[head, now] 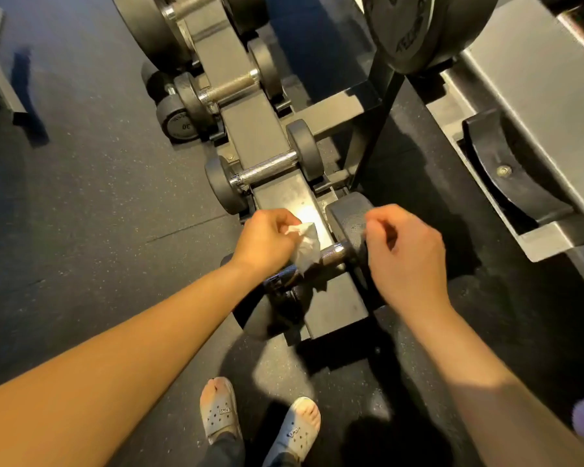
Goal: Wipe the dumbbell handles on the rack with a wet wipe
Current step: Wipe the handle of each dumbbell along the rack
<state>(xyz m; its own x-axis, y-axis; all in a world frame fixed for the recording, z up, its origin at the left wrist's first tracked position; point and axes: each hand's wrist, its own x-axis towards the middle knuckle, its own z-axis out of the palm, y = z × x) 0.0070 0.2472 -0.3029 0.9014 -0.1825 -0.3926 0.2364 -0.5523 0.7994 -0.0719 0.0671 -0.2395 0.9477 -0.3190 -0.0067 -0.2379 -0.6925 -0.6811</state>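
Left grip (267,237) clamped on a crumpled white wipe (305,246), fingers curled round it. Wipe pressed against the metal handle (332,253) of the nearest dumbbell, just right of the left grip and partly draped down over the bar. That dumbbell lying across the near end of the black rack (267,136), directly under both grips, its left end hidden beneath the left wrist.

Right grip (405,257) with fingers loosely curled, hanging over the dumbbell's black right-hand weight (348,220). Fingertips hidden, so cannot tell whether holding the weight or merely above it. A short bare stretch of handle showing between the wipe and the right grip.

Beyond both grips, farther along the rack, a second dumbbell (267,170) with a bare knurled handle, then a third (230,89) past it. Left of the third, down on the dark rubber floor (81,197), a small dumbbell marked 30 (179,124). Far beyond the right grip, a large black weight plate (418,28) on a stand. Behind the grips, toward the body, two feet in grey sandals (220,412).
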